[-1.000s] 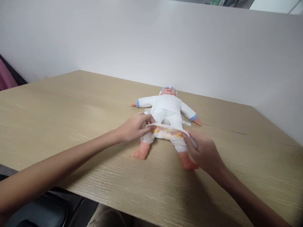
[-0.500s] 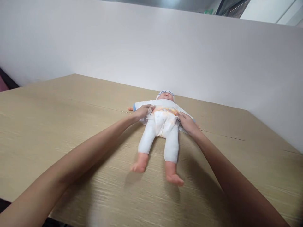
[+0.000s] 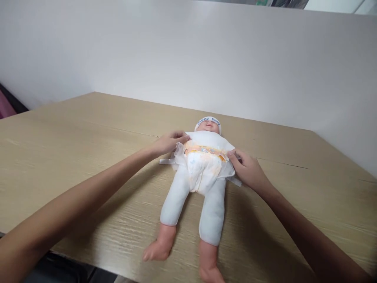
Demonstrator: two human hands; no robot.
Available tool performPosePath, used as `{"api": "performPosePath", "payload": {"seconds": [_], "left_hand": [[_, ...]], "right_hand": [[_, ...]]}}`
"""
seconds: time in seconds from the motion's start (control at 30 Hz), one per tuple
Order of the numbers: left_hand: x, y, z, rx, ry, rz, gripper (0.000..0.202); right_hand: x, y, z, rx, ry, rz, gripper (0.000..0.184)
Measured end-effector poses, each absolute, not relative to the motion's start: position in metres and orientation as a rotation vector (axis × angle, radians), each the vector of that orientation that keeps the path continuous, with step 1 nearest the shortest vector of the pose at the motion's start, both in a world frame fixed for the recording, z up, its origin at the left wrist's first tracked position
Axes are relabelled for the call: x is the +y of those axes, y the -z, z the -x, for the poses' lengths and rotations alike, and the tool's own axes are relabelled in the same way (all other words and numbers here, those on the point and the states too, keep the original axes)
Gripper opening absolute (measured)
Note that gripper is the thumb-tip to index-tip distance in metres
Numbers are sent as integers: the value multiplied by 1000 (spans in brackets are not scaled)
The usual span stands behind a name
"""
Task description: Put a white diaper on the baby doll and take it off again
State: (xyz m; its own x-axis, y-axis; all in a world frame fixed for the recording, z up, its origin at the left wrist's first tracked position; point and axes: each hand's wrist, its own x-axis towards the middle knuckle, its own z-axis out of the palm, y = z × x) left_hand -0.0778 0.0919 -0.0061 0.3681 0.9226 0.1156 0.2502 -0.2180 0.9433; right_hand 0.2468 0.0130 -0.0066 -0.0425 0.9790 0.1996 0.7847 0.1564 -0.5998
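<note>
A baby doll [image 3: 209, 138] lies on its back on the wooden table [image 3: 97, 129], its bare feet towards me. It wears a white cap [image 3: 208, 120] with blue lettering and a white suit. Around its hips is a white diaper [image 3: 203, 169] with an orange patterned waistband. My left hand [image 3: 171, 142] is closed, fingers pressed at the diaper's upper left corner beside the doll's waist. A loose white side flap [image 3: 178, 154] sticks out below it. My right hand [image 3: 246, 167] pinches the waistband's right edge. Both doll arms are mostly hidden behind my hands.
A plain white wall [image 3: 188, 59] rises behind the table. Dark items [image 3: 59, 271] show under the near table edge at the lower left. Something pink and black [image 3: 8, 104] stands beyond the table's left corner.
The doll appears closer and lower in view, with its legs larger. My hands have moved slightly apart at the diaper's sides, and its left flap now shows spread outward.
</note>
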Motion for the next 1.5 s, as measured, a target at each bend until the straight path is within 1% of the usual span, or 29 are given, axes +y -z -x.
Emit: {"api": "performPosePath", "payload": {"seconds": [0.1,0.23,0.3,0.4,0.5,0.63,0.87,0.97,1.07,1.17,1.33,1.5], "left_hand": [[86,-15,78,1075,-964,-1961,33],[60,-39,58,1050,-984,-2248,35],[47,-42,37,988,-931,-2409,35],[35,-35,4,918,-769,-2657,39],[32,-19,-19,955,-667,-2781,44],[32,-5,-26,1036,-663,-2803,48],[32,-1,-25,1050,-716,-2817,58],[33,2,-26,1057,-718,-2818,62],[33,3,-27,1068,-717,-2810,63],[30,3,-29,1097,-710,-2798,62],[24,0,-30,1163,-653,-2750,67],[21,-4,-27,1178,-691,-2688,67]], "right_hand": [[-4,18,-260,-1816,-410,1699,37],[-33,41,-279,-1862,-234,1719,41],[-42,51,-284,-1892,-182,1735,41],[-42,59,-286,-1901,-176,1806,42],[-37,62,-287,-1867,-237,1875,43],[-35,62,-290,-1809,-414,1909,46],[-38,62,-290,-1639,-682,1761,60],[-34,57,-289,-1622,-782,1669,67],[-29,49,-291,-1643,-834,1621,70],[-23,36,-289,-1566,-870,1587,67],[0,11,-258,-1549,-874,1490,54],[19,12,-217,-1651,-836,1381,45]]}}
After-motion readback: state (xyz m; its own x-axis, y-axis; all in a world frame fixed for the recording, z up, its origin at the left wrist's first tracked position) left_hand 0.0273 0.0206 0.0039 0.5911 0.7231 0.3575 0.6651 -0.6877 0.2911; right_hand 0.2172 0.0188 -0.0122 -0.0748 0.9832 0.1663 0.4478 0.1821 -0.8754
